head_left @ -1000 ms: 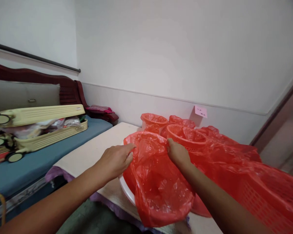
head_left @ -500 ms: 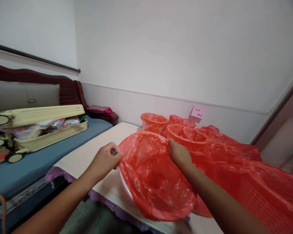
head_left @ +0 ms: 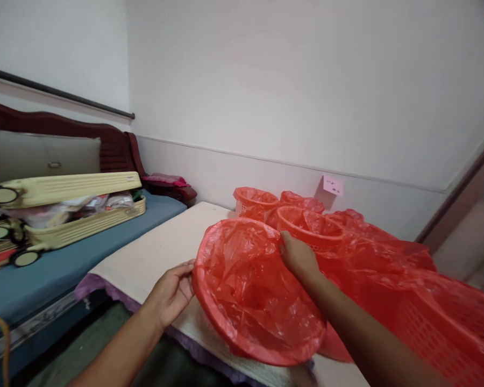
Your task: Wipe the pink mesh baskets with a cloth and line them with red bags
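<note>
A round basket [head_left: 210, 301] lined with a thin red plastic bag [head_left: 246, 285] lies tilted toward me at the near edge of a cloth-covered table [head_left: 157, 252]. The bag is stretched over the whole rim. My left hand [head_left: 173, 290] grips the rim's left side with curled fingers. My right hand [head_left: 298, 258] presses on the far right side of the rim, fingers closed over the plastic.
Several more red-lined baskets [head_left: 306, 226] stand behind, and a large red mesh basket [head_left: 435, 317] lies at the right. A blue mattress bed [head_left: 56, 269] with an open yellow suitcase [head_left: 72, 209] is on the left. A pink note [head_left: 333, 185] sticks on the wall.
My left hand pulled the bag's edge down over the basket's left rim and moved lower. The bag now covers the rim all round. My right hand stayed in place.
</note>
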A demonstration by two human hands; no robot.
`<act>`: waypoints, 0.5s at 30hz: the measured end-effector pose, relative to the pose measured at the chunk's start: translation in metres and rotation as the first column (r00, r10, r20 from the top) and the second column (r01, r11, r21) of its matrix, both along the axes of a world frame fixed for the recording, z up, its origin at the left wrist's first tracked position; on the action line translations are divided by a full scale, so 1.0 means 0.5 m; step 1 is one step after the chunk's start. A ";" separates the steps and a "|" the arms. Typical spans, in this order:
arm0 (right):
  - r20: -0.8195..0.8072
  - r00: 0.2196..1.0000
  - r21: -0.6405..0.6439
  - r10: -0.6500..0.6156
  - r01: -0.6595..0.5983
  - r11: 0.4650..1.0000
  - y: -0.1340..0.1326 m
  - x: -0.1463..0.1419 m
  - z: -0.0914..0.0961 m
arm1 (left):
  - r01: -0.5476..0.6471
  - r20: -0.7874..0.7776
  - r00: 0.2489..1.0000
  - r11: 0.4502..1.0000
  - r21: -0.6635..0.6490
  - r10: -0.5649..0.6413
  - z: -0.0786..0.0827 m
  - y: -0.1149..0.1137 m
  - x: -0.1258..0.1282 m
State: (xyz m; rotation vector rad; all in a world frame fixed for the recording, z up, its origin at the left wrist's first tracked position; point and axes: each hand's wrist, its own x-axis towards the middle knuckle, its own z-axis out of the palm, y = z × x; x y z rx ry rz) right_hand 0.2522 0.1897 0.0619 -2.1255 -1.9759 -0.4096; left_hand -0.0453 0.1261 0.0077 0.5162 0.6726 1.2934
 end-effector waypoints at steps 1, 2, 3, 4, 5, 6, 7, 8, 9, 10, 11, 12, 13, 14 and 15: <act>-0.003 1.000 -0.003 -0.001 0.001 1.000 0.000 0.002 -0.001 | 0.007 0.009 1.000 1.000 -0.006 -0.007 0.000 0.002 0.004; -0.007 1.000 -0.006 -0.003 0.003 1.000 0.000 0.005 -0.002 | 0.010 0.017 1.000 1.000 -0.011 -0.010 0.002 0.002 0.007; -0.012 1.000 -0.010 -0.007 0.007 1.000 0.001 0.008 -0.004 | 0.011 0.023 1.000 1.000 -0.015 -0.010 0.005 0.000 0.009; -0.017 1.000 -0.014 -0.012 0.012 1.000 0.001 0.012 -0.006 | 0.010 0.027 1.000 1.000 -0.019 -0.009 0.009 -0.005 0.012; -0.023 1.000 -0.019 -0.016 0.016 1.000 0.002 0.016 -0.008 | 0.009 0.030 1.000 1.000 -0.021 -0.009 0.014 -0.013 0.014; -0.030 0.999 -0.023 -0.022 0.021 1.000 0.003 0.019 -0.010 | 0.013 0.031 0.999 1.000 -0.019 -0.012 0.020 -0.022 0.016; -0.039 0.999 -0.028 -0.027 0.026 0.999 0.004 0.022 -0.012 | 0.021 0.030 0.999 1.000 -0.013 -0.020 0.026 -0.033 0.018; -0.049 0.998 -0.033 -0.032 0.030 0.999 0.005 0.025 -0.014 | 0.034 0.026 0.999 0.999 -0.004 -0.034 0.031 -0.045 0.020; -0.060 0.998 -0.037 -0.035 0.032 0.999 0.005 0.026 -0.015 | 0.053 0.017 0.998 0.999 0.010 -0.053 0.036 -0.058 0.023; -0.072 0.997 -0.042 -0.036 0.033 0.999 0.006 0.027 -0.016 | 0.075 0.005 0.997 0.997 0.025 -0.075 0.040 -0.069 0.026; -0.086 0.996 -0.047 -0.036 0.032 0.998 0.007 0.028 -0.016 | 0.099 -0.008 0.995 0.994 0.040 -0.099 0.043 -0.079 0.029; -0.103 0.994 -0.050 -0.036 0.031 0.998 0.008 0.028 -0.016 | 0.119 -0.025 0.993 0.991 0.056 -0.118 0.044 -0.087 0.032; -0.123 0.992 -0.055 -0.035 0.029 0.998 0.010 0.028 -0.016 | 0.128 -0.042 0.991 0.989 0.072 -0.125 0.045 -0.092 0.035; -0.148 0.988 -0.059 -0.034 0.025 0.998 0.012 0.028 -0.016 | 0.127 -0.058 0.991 0.988 0.086 -0.122 0.045 -0.095 0.037; -0.178 0.984 -0.064 -0.032 0.021 0.998 0.015 0.028 -0.014 | 0.115 -0.069 0.992 0.989 0.097 -0.108 0.045 -0.096 0.039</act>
